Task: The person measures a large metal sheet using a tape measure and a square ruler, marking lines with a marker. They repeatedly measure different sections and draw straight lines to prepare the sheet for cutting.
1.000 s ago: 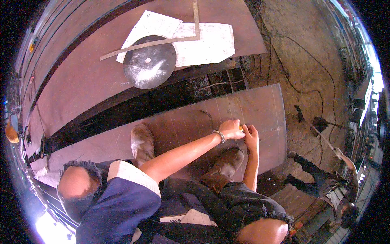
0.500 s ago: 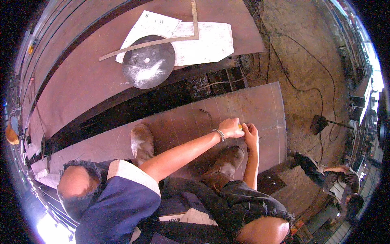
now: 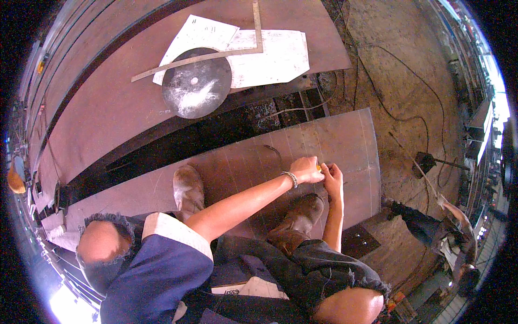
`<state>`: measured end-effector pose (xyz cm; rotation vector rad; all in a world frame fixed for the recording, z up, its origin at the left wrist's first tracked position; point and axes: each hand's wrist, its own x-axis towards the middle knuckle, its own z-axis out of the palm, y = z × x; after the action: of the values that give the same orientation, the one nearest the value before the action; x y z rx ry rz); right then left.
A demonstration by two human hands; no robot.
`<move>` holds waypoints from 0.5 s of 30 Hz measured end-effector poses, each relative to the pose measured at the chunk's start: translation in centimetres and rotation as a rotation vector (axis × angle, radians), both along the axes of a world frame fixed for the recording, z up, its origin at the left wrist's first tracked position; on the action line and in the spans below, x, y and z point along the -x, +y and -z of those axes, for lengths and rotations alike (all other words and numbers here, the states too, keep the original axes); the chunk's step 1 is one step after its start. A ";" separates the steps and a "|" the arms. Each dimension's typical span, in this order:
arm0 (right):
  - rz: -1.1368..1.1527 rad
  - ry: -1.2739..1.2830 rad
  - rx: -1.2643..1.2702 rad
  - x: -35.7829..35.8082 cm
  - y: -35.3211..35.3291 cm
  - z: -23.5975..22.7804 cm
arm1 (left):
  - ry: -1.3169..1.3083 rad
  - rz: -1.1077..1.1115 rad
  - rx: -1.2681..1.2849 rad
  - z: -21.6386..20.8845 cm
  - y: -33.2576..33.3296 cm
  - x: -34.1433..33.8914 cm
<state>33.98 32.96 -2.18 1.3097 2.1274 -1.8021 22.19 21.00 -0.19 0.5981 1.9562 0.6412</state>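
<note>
My left hand (image 3: 306, 170), with a chain bracelet at its wrist, is closed in a fist over the brown steel plate (image 3: 345, 140). A small yellow thing (image 3: 319, 169) peeks out between its fingers; most of it is hidden. Right beside it, my right hand (image 3: 333, 178) is closed too, thumb and fingers pinched together near the yellow thing. What the right fingertips grip is too small to make out. Thin pale lines run across the plate under both hands. My boots (image 3: 189, 189) stand on this same plate.
Beyond a dark gap lies another plate (image 3: 113, 92) bearing a round dark disc (image 3: 197, 94), white sheets (image 3: 275, 59) and a metal square (image 3: 258, 27). Cables (image 3: 377, 92) and a long-handled dark tool (image 3: 424, 164) lie on the right floor. A co-worker (image 3: 453, 237) holds a long thin rod (image 3: 413, 158).
The co-worker at the right has reached an arm out, and a long thin rod now extends from their hand over the floor. My own hands have stayed put.
</note>
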 end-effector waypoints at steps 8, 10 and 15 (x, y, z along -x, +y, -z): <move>0.025 0.017 0.030 0.0 0.0 0.1 | -0.002 -0.001 -0.015 -0.1 -0.1 0.0; 0.017 0.010 0.014 0.0 -0.1 0.0 | -0.012 -0.004 -0.010 -0.2 -0.1 0.0; 0.019 0.087 -0.030 0.1 -0.3 0.3 | -0.008 -0.002 -0.006 -0.1 0.0 0.0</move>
<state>33.93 32.63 -2.50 1.2851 2.2019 -1.8752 22.17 20.99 -0.13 0.5963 1.9483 0.6501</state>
